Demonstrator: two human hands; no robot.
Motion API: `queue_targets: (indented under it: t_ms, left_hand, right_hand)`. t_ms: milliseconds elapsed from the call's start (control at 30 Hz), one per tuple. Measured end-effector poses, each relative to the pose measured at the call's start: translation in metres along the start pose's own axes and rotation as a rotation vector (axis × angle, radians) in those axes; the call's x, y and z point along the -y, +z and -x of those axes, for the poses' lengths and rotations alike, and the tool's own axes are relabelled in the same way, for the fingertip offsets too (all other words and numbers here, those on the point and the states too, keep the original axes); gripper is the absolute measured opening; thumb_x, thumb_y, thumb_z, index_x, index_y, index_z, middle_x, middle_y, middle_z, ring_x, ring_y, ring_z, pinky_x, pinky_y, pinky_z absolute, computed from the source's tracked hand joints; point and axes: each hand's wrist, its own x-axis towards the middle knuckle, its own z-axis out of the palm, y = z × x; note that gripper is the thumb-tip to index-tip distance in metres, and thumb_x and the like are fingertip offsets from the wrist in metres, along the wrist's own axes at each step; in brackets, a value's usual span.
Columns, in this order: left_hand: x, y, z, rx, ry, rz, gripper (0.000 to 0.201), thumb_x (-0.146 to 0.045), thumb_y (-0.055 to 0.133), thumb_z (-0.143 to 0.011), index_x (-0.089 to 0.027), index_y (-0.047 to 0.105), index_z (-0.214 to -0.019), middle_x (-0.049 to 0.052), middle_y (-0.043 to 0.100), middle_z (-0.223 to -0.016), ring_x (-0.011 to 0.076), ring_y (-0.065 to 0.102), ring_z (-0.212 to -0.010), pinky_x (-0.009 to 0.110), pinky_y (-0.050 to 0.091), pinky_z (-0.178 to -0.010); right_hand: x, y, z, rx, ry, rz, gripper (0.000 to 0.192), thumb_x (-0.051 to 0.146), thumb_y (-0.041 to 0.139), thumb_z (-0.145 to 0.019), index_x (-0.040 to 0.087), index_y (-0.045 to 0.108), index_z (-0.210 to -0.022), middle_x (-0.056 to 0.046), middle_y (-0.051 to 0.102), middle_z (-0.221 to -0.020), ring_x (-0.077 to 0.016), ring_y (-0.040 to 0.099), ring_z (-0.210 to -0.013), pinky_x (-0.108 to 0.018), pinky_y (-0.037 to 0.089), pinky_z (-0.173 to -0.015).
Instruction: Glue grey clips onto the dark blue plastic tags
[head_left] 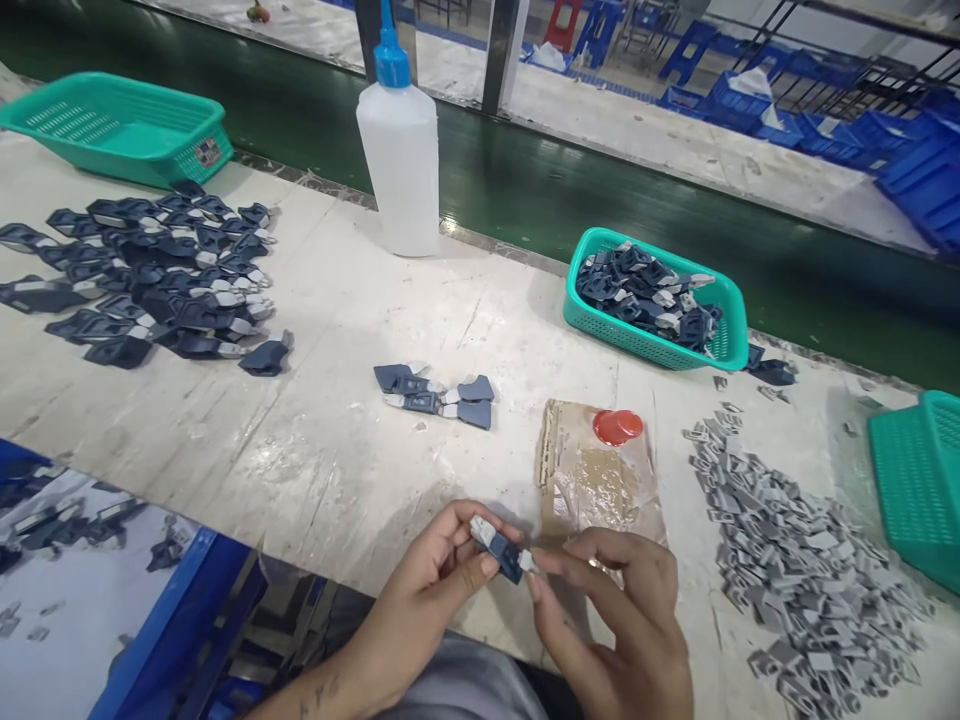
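Observation:
Near the table's front edge, my left hand [442, 565] grips a small dark blue plastic part [501, 553] with a pale grey piece at its upper end. My right hand [607, 610] pinches a small light grey piece [526, 561] against the part's lower right end. Whether the two are joined there I cannot tell. Just beyond my hands lies a pair of blue and grey assembled parts [435, 397]. By my right hand is a cardboard piece [600, 480] with a glossy wet-looking surface and a red cap [618, 428] on it.
A white bottle with a blue nozzle [401, 160] stands at the back. Many blue-grey assemblies [157, 270] lie at left, near a green basket [127, 125]. Another green basket [652, 345] holds similar parts. Loose grey pieces [810, 580] are heaped at right, beside a green basket [919, 490].

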Motion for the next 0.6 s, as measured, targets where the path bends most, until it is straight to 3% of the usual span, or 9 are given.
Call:
queue_targets:
  t_ms: [133,333,433,533,600]
  left_hand:
    - [-0.001,0.000,0.001,0.005,-0.001,-0.025,0.009,-0.021,0.058,-0.083,-0.024,0.058,-0.091,-0.004,0.065,-0.092,0.0100,0.055,-0.081,0.021,0.039,-0.076]
    - [0.003,0.000,0.000,-0.010,0.052,-0.072,0.010,-0.019,0.057,-0.083,-0.024,0.060,-0.091,-0.002,0.067,-0.094,0.0116,0.058,-0.092,0.021,0.042,-0.083]
    - [0.006,-0.004,0.003,0.024,0.122,-0.066,0.008,-0.021,0.057,-0.084,-0.025,0.061,-0.089,-0.001,0.068,-0.096,0.0139,0.059,-0.100,0.023,0.042,-0.088]
    - [0.005,-0.008,0.012,0.126,0.211,-0.109,0.014,-0.023,0.051,-0.088,-0.028,0.062,-0.094,0.000,0.069,-0.104,0.0152,0.053,-0.115,0.026,0.038,-0.098]
    - [0.004,-0.007,0.017,0.215,0.262,-0.130,0.021,-0.024,0.046,-0.090,-0.031,0.061,-0.104,0.001,0.067,-0.114,0.0157,0.047,-0.122,0.027,0.035,-0.102]
  right_hand:
    - [0.005,0.009,0.002,-0.025,0.009,-0.013,0.015,0.017,0.062,-0.076,0.019,0.057,-0.091,-0.004,0.046,-0.087,-0.0146,0.046,-0.084,-0.030,0.036,-0.075]
    - [0.004,0.009,0.005,0.023,0.043,-0.070,0.015,0.017,0.063,-0.076,0.022,0.059,-0.089,-0.003,0.050,-0.086,-0.0136,0.048,-0.083,-0.026,0.042,-0.073]
    - [0.006,0.011,0.011,0.081,0.225,-0.222,0.007,0.024,0.062,-0.078,0.023,0.057,-0.083,-0.001,0.055,-0.083,-0.0114,0.054,-0.078,-0.021,0.047,-0.066]
    - [0.018,0.013,0.017,0.153,0.538,-0.466,0.018,0.039,0.055,-0.082,0.022,0.055,-0.090,0.000,0.062,-0.081,-0.0103,0.058,-0.067,-0.018,0.047,-0.055]
    - [0.031,0.011,0.018,0.211,0.620,-0.575,0.024,0.044,0.047,-0.086,0.023,0.058,-0.090,0.001,0.063,-0.076,-0.0097,0.058,-0.061,-0.018,0.046,-0.053]
